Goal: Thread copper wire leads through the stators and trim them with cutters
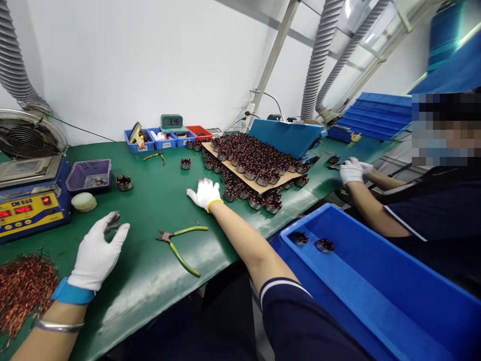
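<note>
White-gloved left fingers (105, 221) curve near splayed, slim-handled metal pliers (167, 236).

Two pairs of pliers (165, 236) on the counter (150, 198), two wound cores (124, 184) left of dozens piled, two inside a tub (353, 288), three small blue bins (131, 148) beside one red bin (192, 131), one clock (172, 121), three ribbed hoses (320, 55)

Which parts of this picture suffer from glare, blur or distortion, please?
Head view: pale glare lies on the green tabletop near its front edge; head view: the blue bin at lower right looks stretched, probably by a wide lens; head view: a pixelated patch hides part of the co-worker; head view: the diagonal cutters look fairly sharp.
</note>
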{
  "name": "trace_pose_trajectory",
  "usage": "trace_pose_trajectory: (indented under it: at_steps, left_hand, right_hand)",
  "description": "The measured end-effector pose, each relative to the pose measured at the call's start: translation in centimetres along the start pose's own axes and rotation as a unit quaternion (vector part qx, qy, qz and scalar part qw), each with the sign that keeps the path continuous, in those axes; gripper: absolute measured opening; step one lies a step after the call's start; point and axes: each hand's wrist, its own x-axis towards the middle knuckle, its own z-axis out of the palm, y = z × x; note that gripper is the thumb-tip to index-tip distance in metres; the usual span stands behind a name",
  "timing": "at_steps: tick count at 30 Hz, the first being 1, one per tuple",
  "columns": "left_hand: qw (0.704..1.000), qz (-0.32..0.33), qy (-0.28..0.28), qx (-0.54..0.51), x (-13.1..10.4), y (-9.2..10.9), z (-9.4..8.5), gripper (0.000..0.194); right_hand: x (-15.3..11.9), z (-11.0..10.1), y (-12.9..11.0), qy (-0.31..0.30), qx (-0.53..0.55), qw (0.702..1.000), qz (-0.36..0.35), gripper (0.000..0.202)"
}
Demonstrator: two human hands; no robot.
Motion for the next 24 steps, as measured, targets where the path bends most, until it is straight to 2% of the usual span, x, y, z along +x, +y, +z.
trace_pose_trajectory:
  at_steps: [3, 5, 7, 9, 11, 12, 15, 18, 21, 24]
  left_hand:
    - [1.0, 0.018, -0.018, 0.014, 0.0, -0.2, 0.3, 0.056]
    - [0.999, 0.021, -0.021, 0.011, 0.0, -0.3, 0.4, 0.056]
    - [1.0, 0.017, -0.013, 0.011, 0.0, -0.4, 0.4, 0.056]
    - [1.0, 0.011, -0.004, 0.022, 0.0, -0.4, 0.4, 0.054]
    - [0.999, 0.01, -0.005, 0.033, 0.1, -0.2, 0.3, 0.055]
    - [0.999, 0.009, -0.009, 0.034, 0.1, -0.2, 0.3, 0.055]
    - [0.999, 0.005, -0.024, 0.035, 0.1, -0.1, 0.5, 0.058]
    - [0.999, 0.001, -0.028, 0.034, 0.1, -0.4, 0.8, 0.057]
    - [0.999, 0.003, -0.022, 0.039, 0.1, -0.6, 1.0, 0.057]
    - [0.999, 0.009, -0.03, 0.042, 0.0, -0.7, 1.4, 0.057]
  right_hand:
    - [-2.8, -0.7, -0.9, -0.057, 0.024, 0.991, -0.115, 0.063]
    - [-4.8, -1.6, -1.2, -0.081, 0.056, 0.982, -0.159, 0.059]
    - [-6.9, -2.4, -1.3, -0.074, 0.1, 0.972, -0.199, 0.067]
    - [-9.3, -2.9, -1.5, -0.059, 0.133, 0.951, -0.272, 0.084]
    - [-11.8, -2.8, -1.9, -0.055, 0.127, 0.926, -0.35, 0.095]
    - [-13.0, -2.7, -2.1, -0.051, 0.112, 0.922, -0.368, 0.096]
    - [-15.5, -2.0, -2.7, -0.016, 0.073, 0.938, -0.338, 0.085]
    - [-16.6, -1.8, -2.2, -0.007, 0.075, 0.945, -0.319, 0.078]
    - [-17.1, -2.1, -0.6, -0.005, 0.093, 0.942, -0.324, 0.073]
    - [-17.4, -2.4, 2.1, 0.013, 0.097, 0.946, -0.309, 0.072]
